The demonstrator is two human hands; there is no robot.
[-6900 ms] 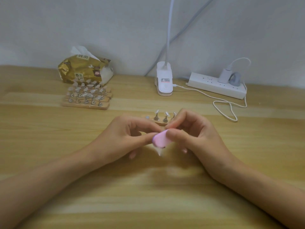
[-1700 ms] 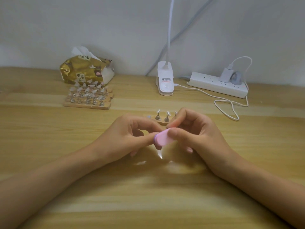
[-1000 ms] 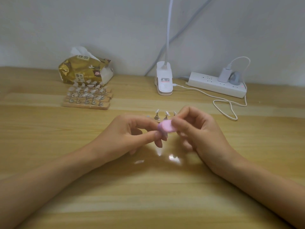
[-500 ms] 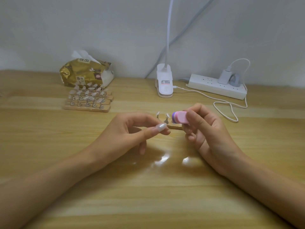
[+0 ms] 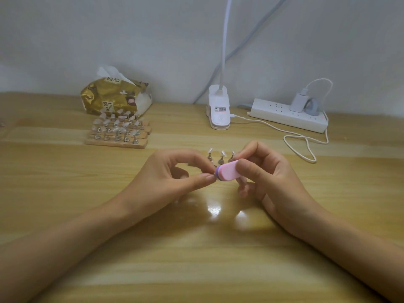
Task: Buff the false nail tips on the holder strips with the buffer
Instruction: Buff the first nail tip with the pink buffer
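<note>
My right hand (image 5: 269,178) grips a pink buffer (image 5: 227,174) with a purple layer, thumb on top and fingers curled under it. The buffer's left end meets the pinched thumb and forefinger of my left hand (image 5: 175,178), which hold a small false nail tip that is almost hidden there. Just behind both hands lies a wooden holder strip with three nail tips (image 5: 221,157) standing on metal stands. My fingers cover the rest of this strip.
A stack of holder strips (image 5: 118,133) full of nail tips sits at the back left, in front of a gold tissue pack (image 5: 113,99). A white clip lamp (image 5: 219,110), a power strip (image 5: 284,115) and a looped white cable (image 5: 301,147) are at the back right.
My right hand has brought the buffer down and left onto my left fingertips. The nail tip that showed on my left thumb half a second ago is now covered.
</note>
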